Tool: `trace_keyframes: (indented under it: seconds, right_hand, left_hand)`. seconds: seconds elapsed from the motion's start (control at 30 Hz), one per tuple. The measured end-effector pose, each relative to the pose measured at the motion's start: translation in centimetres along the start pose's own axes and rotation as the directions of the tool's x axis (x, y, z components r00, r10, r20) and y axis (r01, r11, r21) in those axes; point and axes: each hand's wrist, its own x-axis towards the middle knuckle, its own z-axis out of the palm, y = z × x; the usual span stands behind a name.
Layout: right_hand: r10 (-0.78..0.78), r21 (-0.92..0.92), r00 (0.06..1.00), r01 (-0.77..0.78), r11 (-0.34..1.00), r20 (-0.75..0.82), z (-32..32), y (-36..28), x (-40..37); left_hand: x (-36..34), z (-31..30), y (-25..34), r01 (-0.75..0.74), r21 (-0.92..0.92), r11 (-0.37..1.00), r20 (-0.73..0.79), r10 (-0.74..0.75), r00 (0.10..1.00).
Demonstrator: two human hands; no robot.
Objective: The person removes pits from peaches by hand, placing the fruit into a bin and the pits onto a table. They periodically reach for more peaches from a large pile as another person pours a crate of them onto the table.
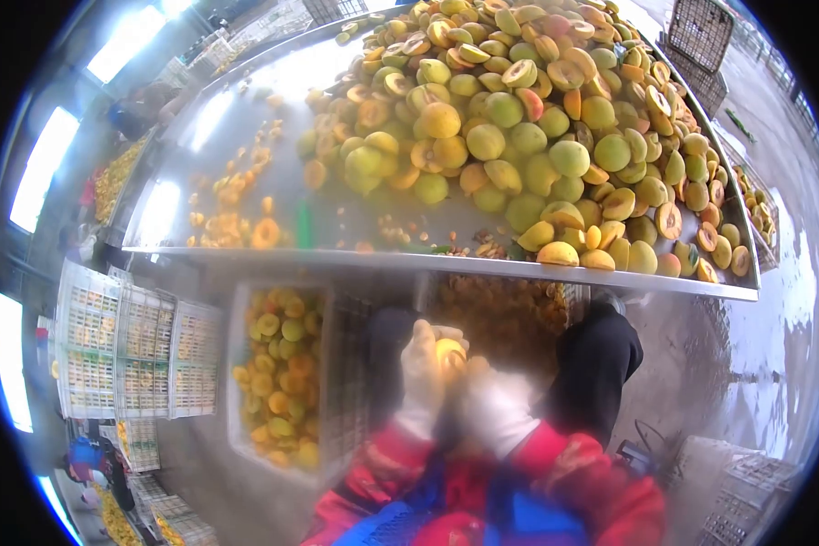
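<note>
In a whitish glove, my left hand (420, 380) is closed around a cut yellow peach (449, 353), held up before my knees. Close against the peach is my right hand (499, 405), also gloved and blurred, its fingers curled in. Whatever those fingers grip is hidden by the blur. Beyond both hands stands a metal table (519, 269), heaped with halved peaches (482, 141) in green, yellow and orange. Below its front edge, between my knees, sits a container of brownish scraps (496, 305).
To my left is a white crate (238, 382) full of peach halves. Stacked white crates (141, 346) stand farther left. Small orange pieces (246, 196) and a green object (304, 225) lie on the table's left part. Another crate (742, 491) is at the lower right on wet floor.
</note>
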Motion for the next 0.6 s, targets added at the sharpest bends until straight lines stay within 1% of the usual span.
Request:
trace_keyframes:
  seconds: [0.03,0.07,0.1,0.13,0.2,0.23,0.3,0.33,0.37,0.4,0.43,0.47,0.53,0.57,0.6]
  right_hand:
    - [0.007,0.002,1.0,-0.007,1.0,0.004,0.3,0.1,0.1]
    - [-0.025,-0.02,0.999,0.024,1.0,-0.045,0.7,0.2,0.1]
    - [-0.059,-0.043,0.994,0.055,0.998,-0.09,0.9,0.2,0.1]
    - [-0.052,-0.038,0.995,0.048,0.998,-0.086,1.0,0.0,0.0]
    - [0.032,0.016,0.999,-0.032,0.999,0.005,0.7,-0.3,0.1]
    - [0.038,0.019,0.999,-0.038,0.999,0.011,0.7,-0.3,0.1]
    - [0.064,-0.063,0.998,-0.065,0.996,-0.009,0.5,-0.4,0.2]
    - [0.067,-0.06,0.998,-0.067,0.996,-0.006,0.0,-0.3,0.3]
    - [0.029,0.012,0.999,-0.029,1.0,0.03,-1.0,-0.1,0.2]
    - [-0.012,0.085,0.998,0.007,0.996,0.065,-1.5,-0.1,0.0]
    - [0.019,0.116,0.997,-0.028,0.993,0.073,-1.5,-0.4,0.0]
    - [0.022,0.119,0.997,-0.03,0.992,0.074,-1.7,-0.4,0.0]
    - [0.035,0.292,0.993,-0.067,0.954,0.114,-1.9,-0.4,-0.1]
    - [0.034,0.296,0.993,-0.068,0.953,0.117,-1.8,-0.4,-0.2]
    - [0.084,0.363,0.986,-0.132,0.922,0.146,-1.6,-0.4,-0.2]
  left_hand:
    - [0.0,0.1,-0.2,-0.038,0.042,0.998,-0.003,0.038,0.999]
    - [0.0,0.1,-0.3,-0.075,0.085,0.994,-0.004,0.075,0.997]
    - [-0.1,0.1,-0.3,-0.066,0.089,0.994,-0.001,0.067,0.998]
    - [-0.3,0.3,-0.1,-0.05,0.09,0.995,-0.001,0.05,0.999]
    - [-0.3,0.4,-0.1,-0.026,0.095,0.995,0.007,0.025,1.0]
    - [-0.2,0.2,-0.1,-0.016,0.108,0.994,0.007,0.015,1.0]
    - [0.1,0.1,0.0,0.001,0.127,0.992,0.007,-0.002,1.0]
    - [0.3,0.1,0.2,0.061,0.12,0.991,-0.003,-0.061,0.998]
    - [0.4,0.1,0.3,0.122,0.112,0.986,-0.013,-0.121,0.993]
    - [0.4,0.1,0.1,0.129,0.115,0.985,-0.015,-0.129,0.992]
    - [0.5,0.0,0.0,0.112,0.114,0.987,-0.012,-0.112,0.994]
    - [0.6,0.0,-0.1,0.094,0.114,0.989,-0.007,-0.094,0.996]
    - [0.6,0.1,-0.3,0.113,0.104,0.988,-0.006,-0.113,0.994]
    - [0.6,0.1,-0.9,0.069,0.11,0.992,0.005,-0.069,0.998]
    - [0.6,0.0,-1.4,0.021,0.115,0.993,0.019,-0.024,1.0]
